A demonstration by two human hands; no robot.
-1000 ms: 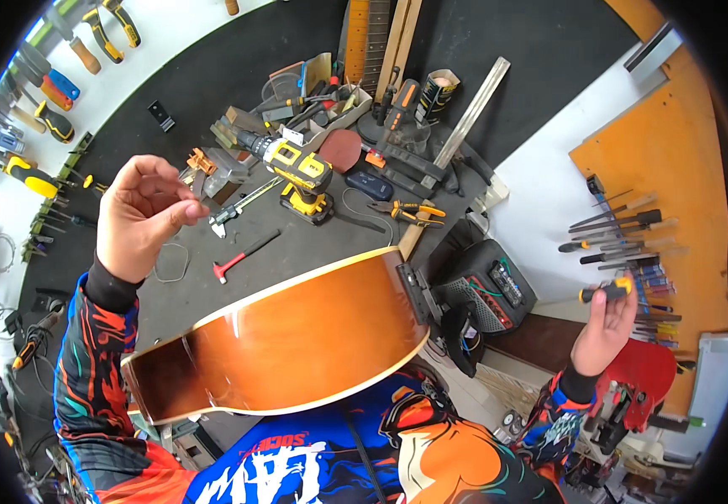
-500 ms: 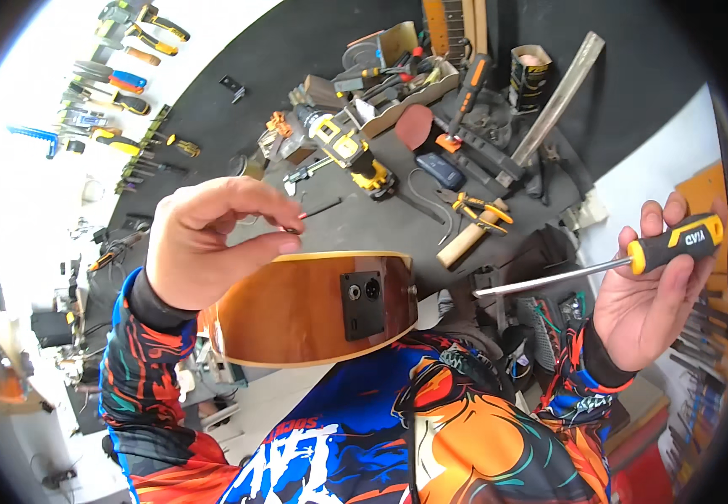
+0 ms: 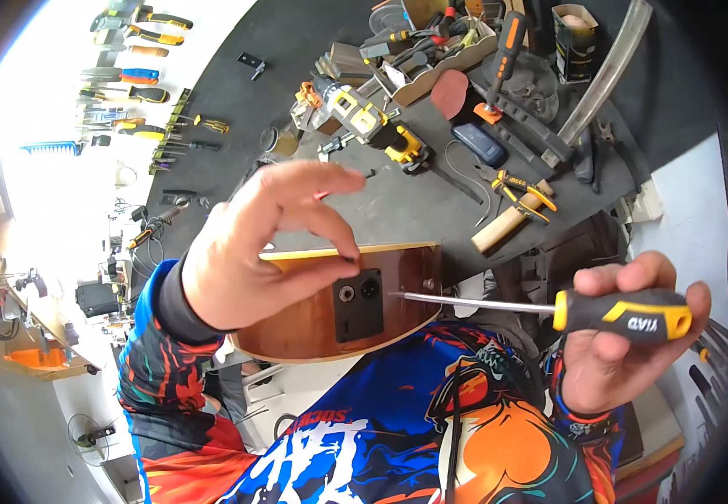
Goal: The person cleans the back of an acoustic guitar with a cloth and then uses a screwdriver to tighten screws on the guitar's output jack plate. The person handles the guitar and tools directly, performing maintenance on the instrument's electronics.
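Note:
My left hand (image 3: 259,248) is pinched, thumb against a finger, on a small dark piece (image 3: 350,260), perhaps a screw, too small to be sure. It hovers over the glossy brown side of a guitar body (image 3: 296,332). Set into that side is a black jack plate (image 3: 360,315) with two round sockets, its upper left corner close to my fingertips. My right hand (image 3: 624,336) grips a screwdriver (image 3: 624,312) by its black and yellow handle. Its long metal shaft points left, the tip appearing just right of the jack plate; whether it touches the guitar I cannot tell.
On the dark bench beyond the guitar lie a yellow and black cordless drill (image 3: 372,126), pliers (image 3: 519,195), a wooden handle (image 3: 507,227), a blue device (image 3: 479,144) and a box of tools (image 3: 448,71). More tools hang on the wall at left (image 3: 133,92).
The screwdriver has swung left, bringing its tip near the jack plate. My left hand has moved right and lower, its fingertips now by the plate's corner. The view has shifted slightly.

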